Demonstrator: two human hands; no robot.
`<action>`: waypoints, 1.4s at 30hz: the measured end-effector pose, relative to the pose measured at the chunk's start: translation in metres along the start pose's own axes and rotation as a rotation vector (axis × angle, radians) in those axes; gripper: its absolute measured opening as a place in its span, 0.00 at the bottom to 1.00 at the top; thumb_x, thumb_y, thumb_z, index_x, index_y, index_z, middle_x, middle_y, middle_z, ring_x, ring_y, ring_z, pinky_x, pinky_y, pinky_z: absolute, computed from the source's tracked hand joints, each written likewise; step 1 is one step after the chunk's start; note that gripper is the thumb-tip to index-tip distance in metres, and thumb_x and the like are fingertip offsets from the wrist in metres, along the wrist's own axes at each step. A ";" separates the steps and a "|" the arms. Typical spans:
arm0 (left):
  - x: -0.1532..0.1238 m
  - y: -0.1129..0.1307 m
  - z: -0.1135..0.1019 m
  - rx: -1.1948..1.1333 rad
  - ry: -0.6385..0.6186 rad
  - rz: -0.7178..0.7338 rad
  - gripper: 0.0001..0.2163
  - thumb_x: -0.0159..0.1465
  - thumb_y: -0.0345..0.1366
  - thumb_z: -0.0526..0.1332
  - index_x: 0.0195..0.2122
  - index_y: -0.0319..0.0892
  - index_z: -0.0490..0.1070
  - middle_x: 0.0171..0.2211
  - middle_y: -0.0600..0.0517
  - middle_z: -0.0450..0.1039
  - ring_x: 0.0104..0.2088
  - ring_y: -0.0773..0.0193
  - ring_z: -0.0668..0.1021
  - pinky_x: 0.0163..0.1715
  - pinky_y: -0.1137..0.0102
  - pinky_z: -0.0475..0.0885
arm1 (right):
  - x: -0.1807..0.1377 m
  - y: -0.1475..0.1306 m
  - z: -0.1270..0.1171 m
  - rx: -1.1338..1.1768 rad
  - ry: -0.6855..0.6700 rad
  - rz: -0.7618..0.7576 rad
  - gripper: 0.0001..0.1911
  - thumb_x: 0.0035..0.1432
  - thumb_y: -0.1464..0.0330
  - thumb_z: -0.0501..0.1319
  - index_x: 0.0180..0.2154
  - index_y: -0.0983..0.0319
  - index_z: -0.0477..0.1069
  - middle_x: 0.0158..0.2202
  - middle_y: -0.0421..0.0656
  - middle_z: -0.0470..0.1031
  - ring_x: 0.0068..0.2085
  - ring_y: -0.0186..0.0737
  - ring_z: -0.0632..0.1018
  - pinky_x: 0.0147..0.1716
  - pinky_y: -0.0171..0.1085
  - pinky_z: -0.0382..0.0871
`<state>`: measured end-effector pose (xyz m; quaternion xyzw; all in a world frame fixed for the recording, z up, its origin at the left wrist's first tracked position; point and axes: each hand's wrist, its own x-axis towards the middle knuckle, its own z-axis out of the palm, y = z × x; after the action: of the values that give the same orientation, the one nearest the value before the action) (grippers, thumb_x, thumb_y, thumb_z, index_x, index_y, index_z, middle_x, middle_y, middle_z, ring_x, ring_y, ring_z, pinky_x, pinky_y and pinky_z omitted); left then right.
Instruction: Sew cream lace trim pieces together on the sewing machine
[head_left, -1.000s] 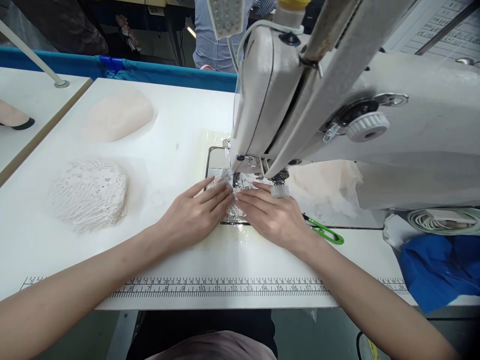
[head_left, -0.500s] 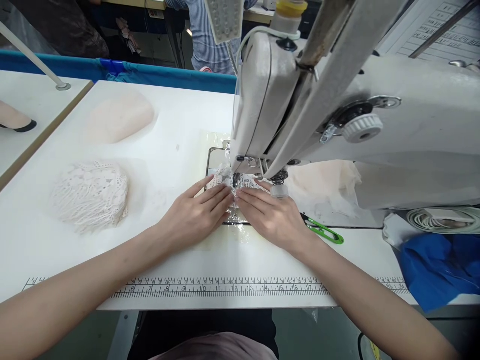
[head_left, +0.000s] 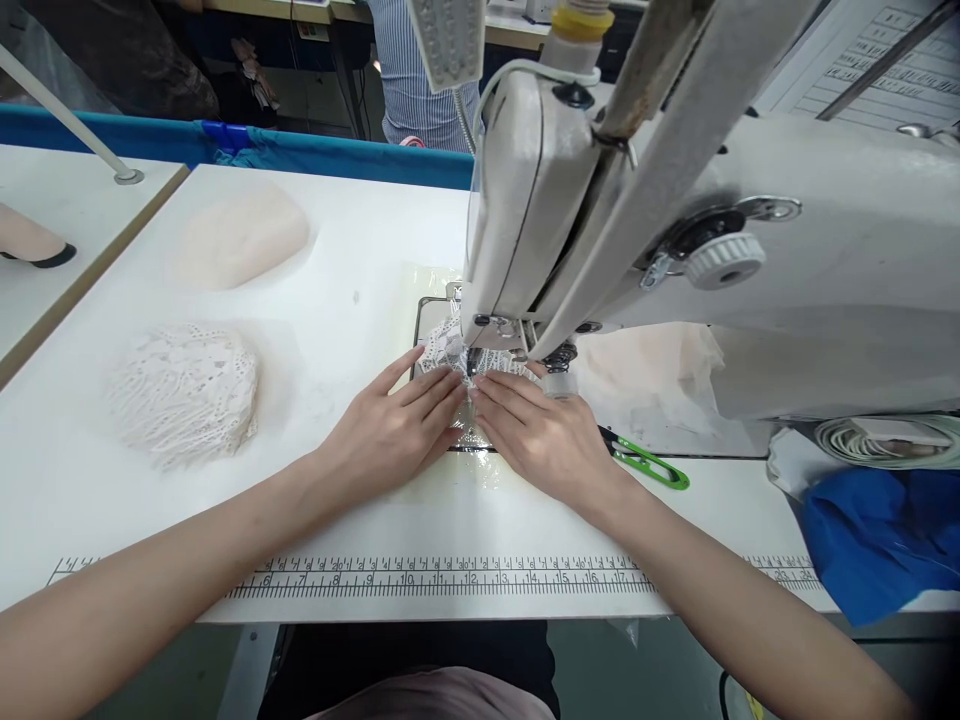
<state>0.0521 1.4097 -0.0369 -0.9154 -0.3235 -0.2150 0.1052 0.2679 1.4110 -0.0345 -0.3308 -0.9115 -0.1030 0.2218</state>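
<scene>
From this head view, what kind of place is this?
Most likely a garment sewing workshop. An industrial sewing machine stands on a white table with a ruler along its front edge, stacks of lace pieces wait beside it, and both hands press lace flat under the needle.

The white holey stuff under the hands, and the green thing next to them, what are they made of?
The white piece looks like cotton lace: matte, full of little holes. The green snips seem to have glossy plastic handles; the blades are hidden behind the right hand.

White lace piece under needle
</scene>
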 end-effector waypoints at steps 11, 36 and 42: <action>-0.004 0.003 -0.002 0.034 -0.036 -0.052 0.18 0.70 0.40 0.56 0.55 0.35 0.71 0.54 0.41 0.74 0.54 0.52 0.76 0.62 0.48 0.64 | 0.000 -0.002 -0.001 -0.043 0.014 0.038 0.10 0.65 0.70 0.58 0.45 0.61 0.77 0.47 0.44 0.80 0.42 0.41 0.79 0.52 0.47 0.70; 0.004 -0.009 0.006 -0.011 -0.100 -0.153 0.21 0.72 0.44 0.52 0.60 0.36 0.67 0.58 0.43 0.70 0.60 0.50 0.71 0.65 0.48 0.57 | 0.000 0.008 -0.002 -0.193 -0.006 0.088 0.14 0.68 0.65 0.55 0.43 0.63 0.78 0.40 0.44 0.82 0.43 0.42 0.78 0.56 0.47 0.64; 0.005 -0.013 0.005 0.031 -0.124 -0.226 0.23 0.71 0.43 0.53 0.61 0.33 0.64 0.61 0.39 0.66 0.63 0.48 0.68 0.65 0.48 0.58 | 0.003 0.011 -0.006 -0.186 0.009 0.109 0.14 0.68 0.65 0.55 0.41 0.61 0.79 0.38 0.43 0.82 0.41 0.41 0.79 0.55 0.46 0.65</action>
<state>0.0486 1.4243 -0.0384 -0.8830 -0.4335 -0.1637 0.0741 0.2750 1.4184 -0.0274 -0.3984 -0.8776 -0.1766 0.1995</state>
